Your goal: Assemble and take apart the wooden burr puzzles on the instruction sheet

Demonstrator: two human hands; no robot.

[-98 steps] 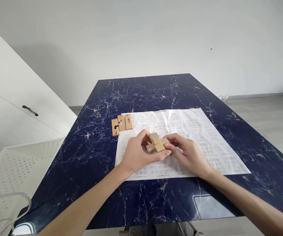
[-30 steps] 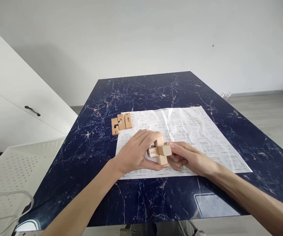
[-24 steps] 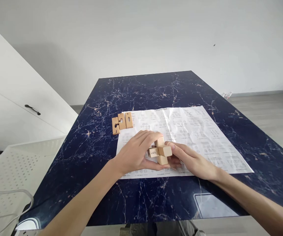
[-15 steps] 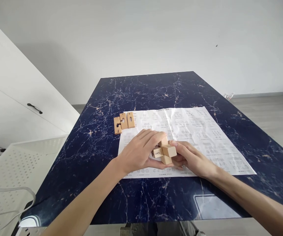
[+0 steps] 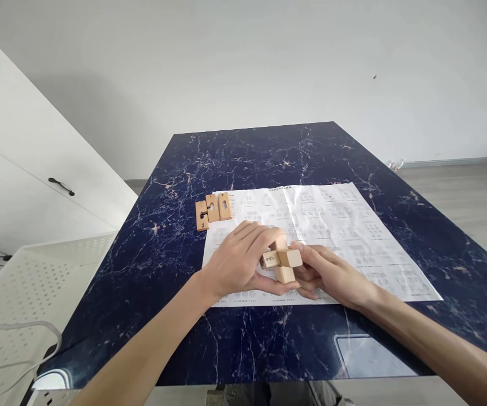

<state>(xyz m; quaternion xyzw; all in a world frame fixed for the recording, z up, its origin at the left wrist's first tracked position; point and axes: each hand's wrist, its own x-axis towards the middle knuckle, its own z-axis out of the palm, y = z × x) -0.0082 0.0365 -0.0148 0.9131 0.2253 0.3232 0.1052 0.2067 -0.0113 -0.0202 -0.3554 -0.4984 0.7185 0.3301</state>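
Observation:
Above the printed sheet, a wooden burr puzzle (image 5: 284, 260) of crossed bars is held between both hands. One of its bars bears a handwritten 3. My left hand (image 5: 243, 259) is closed around it, fingers over the top and thumb along the underside. My right hand (image 5: 325, 270) grips it from the right, thumb and fingers against the bars; part of its hold is hidden behind the puzzle. To the left, three flat notched wooden pieces (image 5: 213, 210) with numbers on them lie side by side, partly on the sheet's corner.
The creased white instruction sheet (image 5: 332, 220), with rows of small diagrams, lies on a dark blue marble-patterned table (image 5: 175, 338). White cabinets (image 5: 35, 129) stand at left, above a perforated white panel (image 5: 23, 293) with a cable (image 5: 48, 327). A pale wall rises behind the table.
The puzzle has tilted slightly in the hands, and its lower bar shows a little more. Both hands keep nearly the same place. The flat pieces and sheet stay put.

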